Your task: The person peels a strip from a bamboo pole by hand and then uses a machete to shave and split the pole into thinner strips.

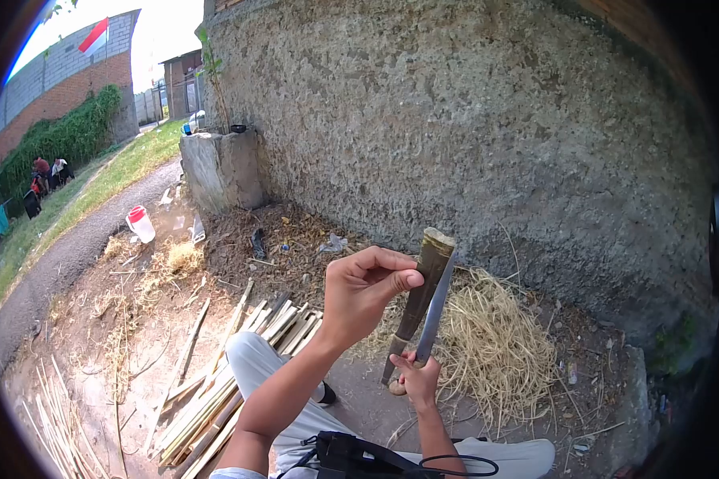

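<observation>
A dark green-brown piece of bamboo [425, 291] stands tilted in front of me, its pale cut end at the top. My left hand [363, 291] pinches it between thumb and fingers near that upper end. Below, my right hand [419, 378] is closed around the handle of a long knife [434, 318]. The blade points upward along the right side of the bamboo and overlaps its edge in this view. The bamboo's lower end comes down beside my right fingers.
Split bamboo strips [284, 327] lie in a pile at my left leg, with thinner strips [64, 427] farther left. A heap of pale shavings [491, 343] lies at right, before a rough wall [487, 136]. A red-lidded jug [141, 224] stands near the path; people [52, 173] sit beyond.
</observation>
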{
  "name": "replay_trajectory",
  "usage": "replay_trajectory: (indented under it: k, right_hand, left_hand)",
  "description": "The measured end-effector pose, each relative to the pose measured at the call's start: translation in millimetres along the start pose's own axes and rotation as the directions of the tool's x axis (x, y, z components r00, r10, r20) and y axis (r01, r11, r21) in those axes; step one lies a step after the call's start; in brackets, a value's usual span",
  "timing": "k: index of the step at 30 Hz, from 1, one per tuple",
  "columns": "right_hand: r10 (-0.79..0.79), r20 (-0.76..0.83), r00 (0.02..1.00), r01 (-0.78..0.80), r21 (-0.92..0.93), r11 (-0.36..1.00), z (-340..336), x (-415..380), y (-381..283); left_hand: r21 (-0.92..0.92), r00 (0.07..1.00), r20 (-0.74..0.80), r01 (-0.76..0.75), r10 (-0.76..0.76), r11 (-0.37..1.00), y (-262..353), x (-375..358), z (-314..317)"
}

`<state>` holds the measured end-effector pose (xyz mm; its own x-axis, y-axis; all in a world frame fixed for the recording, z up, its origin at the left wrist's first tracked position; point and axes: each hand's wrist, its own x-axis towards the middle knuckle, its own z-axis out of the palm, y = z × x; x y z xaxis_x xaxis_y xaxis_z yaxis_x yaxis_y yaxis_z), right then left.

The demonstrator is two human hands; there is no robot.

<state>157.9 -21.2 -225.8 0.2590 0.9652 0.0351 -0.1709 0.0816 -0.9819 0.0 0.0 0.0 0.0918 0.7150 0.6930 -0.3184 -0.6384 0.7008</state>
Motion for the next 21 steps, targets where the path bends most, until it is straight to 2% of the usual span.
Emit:
replay_trajectory:
  k: [2,5,8,11,13,18,21]
  right_hand:
    - [-0.017,-0.004,1.000,0.017,0.008,1.000,-3,2,-4]
    - [0.021,-0.009,1.000,-0.021,0.024,1.000,3,-10,-8]
    - [0.014,-0.021,1.000,-0.013,0.041,0.999,2,-7,-4]
    - [0.018,-0.028,0.999,-0.017,0.039,0.999,2,-9,-9]
    - [0.025,-0.028,0.999,-0.025,0.025,0.999,1,-9,-12]
    - [0.017,-0.021,1.000,-0.017,0.022,1.000,2,-9,-10]
    - [0.009,-0.024,1.000,-0.008,0.015,1.000,2,-9,-8]
  left_hand:
    - [0.065,0.997,-0.069,0.024,-0.020,0.998,1,-2,9]
    - [0.166,0.995,-0.096,-0.014,0.030,0.986,8,-8,9]
    - [-0.193,0.991,-0.124,0.030,-0.055,0.981,18,2,11]
    - [-0.164,0.993,-0.071,-0.109,0.099,0.980,18,9,4]
    - [-0.084,0.988,-0.058,-0.147,0.143,0.985,21,10,5]
    - [0.108,0.988,-0.052,-0.139,0.145,0.984,22,7,12]
    - [0.139,0.997,-0.056,-0.042,0.050,0.989,24,6,14]
